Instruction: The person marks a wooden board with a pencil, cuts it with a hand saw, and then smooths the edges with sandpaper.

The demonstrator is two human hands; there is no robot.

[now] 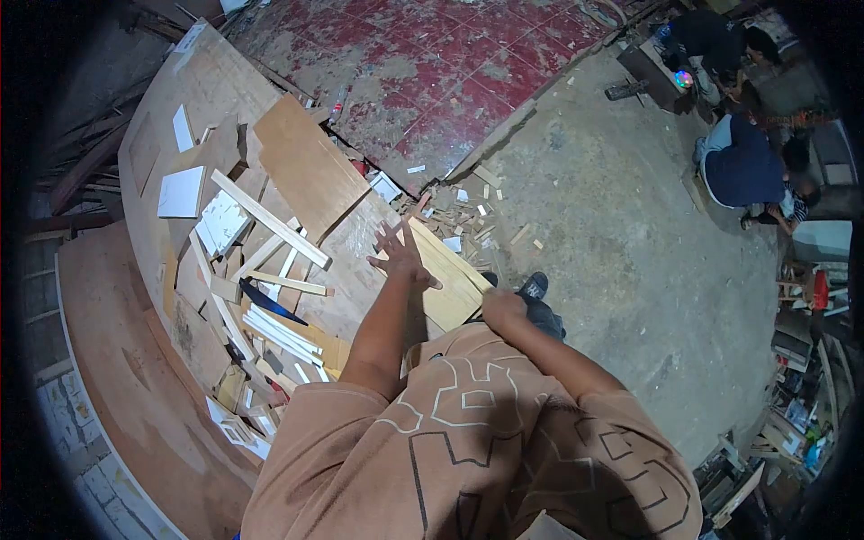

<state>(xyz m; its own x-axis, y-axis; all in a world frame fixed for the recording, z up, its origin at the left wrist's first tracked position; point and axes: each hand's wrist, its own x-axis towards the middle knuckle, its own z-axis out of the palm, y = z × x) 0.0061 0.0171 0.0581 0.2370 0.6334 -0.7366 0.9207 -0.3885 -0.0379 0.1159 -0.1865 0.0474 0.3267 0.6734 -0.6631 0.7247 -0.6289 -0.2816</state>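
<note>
A pale wooden board (445, 281) lies in front of my body at the right edge of the worktable, with a narrow strip (447, 249) along its right side. My left hand (402, 258) has its fingers spread, at the board's left edge and partly over the table. At the near right corner of the board, my right hand (504, 309) is closed against the edge. Its fingertips are hidden from view. A larger brown plywood sheet (310, 166) rests on the table beyond my left hand.
On the table (337, 306) lie a blue handsaw (272, 302), white strips (282, 334), a long pale batten (270, 219) and white-faced offcuts (182, 192). Wood scraps (463, 216) litter the concrete floor (621, 261). Two people (742, 162) crouch at the upper right.
</note>
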